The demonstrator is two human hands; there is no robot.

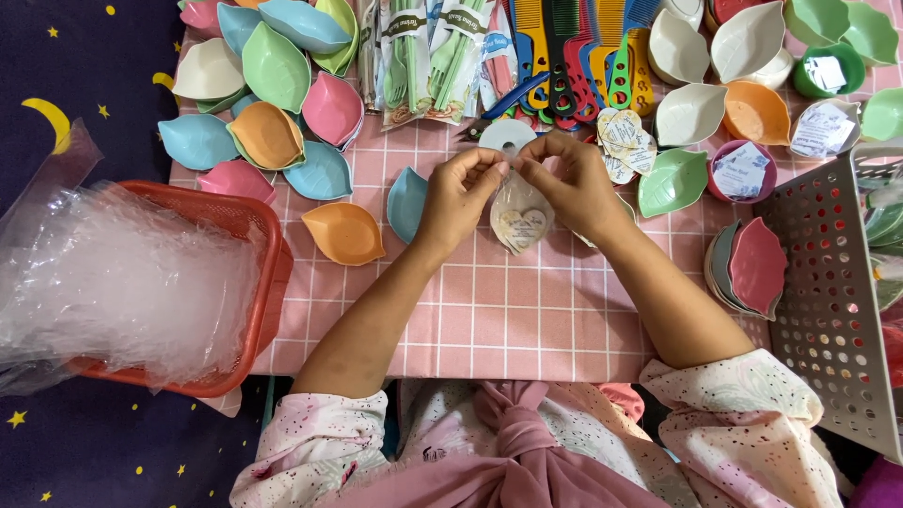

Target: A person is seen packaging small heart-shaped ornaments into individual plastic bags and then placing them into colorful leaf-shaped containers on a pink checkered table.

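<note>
My left hand (458, 196) and my right hand (569, 183) meet over the pink checked cloth (489, 320). Both pinch the top of a small clear packet (520, 216) that holds a leaf-shaped dish and a heart-shaped card. A roll of clear tape (507, 137) lies just beyond my fingers. A blue leaf-shaped dish (405, 200) lies by my left wrist. Loose heart cards (623, 136) lie past my right hand.
A red basket (266, 282) full of clear plastic bags sits at the left. Pastel leaf dishes (268, 89) are heaped at the top left and top right. Coloured combs (574, 52) and packed cutlery lie at the far edge. A grey perforated tray (832, 301) stands at the right.
</note>
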